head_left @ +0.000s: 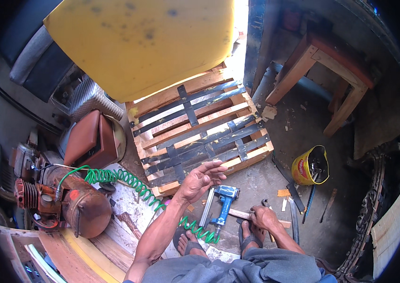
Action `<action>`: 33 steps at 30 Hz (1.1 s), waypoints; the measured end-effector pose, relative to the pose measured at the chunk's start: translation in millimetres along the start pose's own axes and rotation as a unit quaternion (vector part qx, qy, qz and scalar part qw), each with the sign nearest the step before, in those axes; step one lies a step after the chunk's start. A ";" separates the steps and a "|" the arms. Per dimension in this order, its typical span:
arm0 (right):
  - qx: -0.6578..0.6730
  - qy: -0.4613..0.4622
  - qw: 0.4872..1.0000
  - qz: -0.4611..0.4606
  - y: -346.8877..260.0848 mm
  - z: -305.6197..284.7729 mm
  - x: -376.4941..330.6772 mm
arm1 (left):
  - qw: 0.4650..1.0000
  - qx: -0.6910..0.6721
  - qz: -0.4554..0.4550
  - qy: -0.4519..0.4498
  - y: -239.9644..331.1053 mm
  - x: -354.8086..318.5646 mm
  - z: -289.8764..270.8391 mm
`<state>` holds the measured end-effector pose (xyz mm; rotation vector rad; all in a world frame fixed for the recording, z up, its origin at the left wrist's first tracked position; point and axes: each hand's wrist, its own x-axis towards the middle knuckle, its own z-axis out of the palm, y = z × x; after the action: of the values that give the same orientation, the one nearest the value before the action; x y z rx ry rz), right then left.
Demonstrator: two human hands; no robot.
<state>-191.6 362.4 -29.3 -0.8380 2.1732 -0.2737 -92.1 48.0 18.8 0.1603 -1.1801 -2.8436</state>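
My left hand (202, 181) hovers over the near edge of a wooden frame, its fingers loosely stretched and nothing visible in them. Black webbing straps (190, 108) cross the slatted wooden frame (228, 162). Just below that hand a blue nail gun (225, 203) stands on the floor, joined to a coiled green air hose (148, 193). Down by my right foot, my right hand (264, 218) is closed over a thin wooden strip (240, 214). A hammer-like tool head (265, 203) shows beside its knuckles; what the fingers grip is hidden.
A large yellow foam slab (143, 42) leans over the frame's far side. To the left stands a rusty air compressor (87, 212) near a brown cushioned piece (91, 141). At right are a yellow bucket (304, 170) holding dark items and a wooden stool (313, 59).
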 end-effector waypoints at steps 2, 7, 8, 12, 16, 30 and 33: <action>-0.010 0.001 1.000 -0.020 -0.8 5.0 5.9 | 1.000 0.014 0.001 0.015 2.5 -4.0 0.7; -0.027 0.001 0.999 -0.043 -6.9 12.5 11.3 | 0.999 0.026 -0.001 0.029 3.6 -12.7 -1.7; -0.023 0.001 0.999 -0.044 -7.5 13.1 10.9 | 0.999 0.027 0.000 0.028 3.7 -14.0 -2.8; -0.010 0.006 0.999 -0.047 -6.1 14.1 8.0 | 0.999 0.034 0.002 0.035 2.2 -14.9 -5.5; 0.010 0.037 0.997 -0.063 11.7 20.7 5.5 | 0.996 0.071 -0.006 0.061 -1.6 -6.2 8.4; 0.088 0.056 0.994 -0.013 31.3 17.2 -15.2 | 0.587 0.786 0.131 0.143 -23.0 2.8 2.7; 0.143 0.141 0.976 0.081 46.7 12.3 -31.1 | 0.502 0.849 0.086 0.142 -38.2 7.5 5.2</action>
<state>-189.9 418.9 -39.7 -0.4801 2.3718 -0.6392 -100.7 77.8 -5.2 0.4397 -2.8749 -0.3796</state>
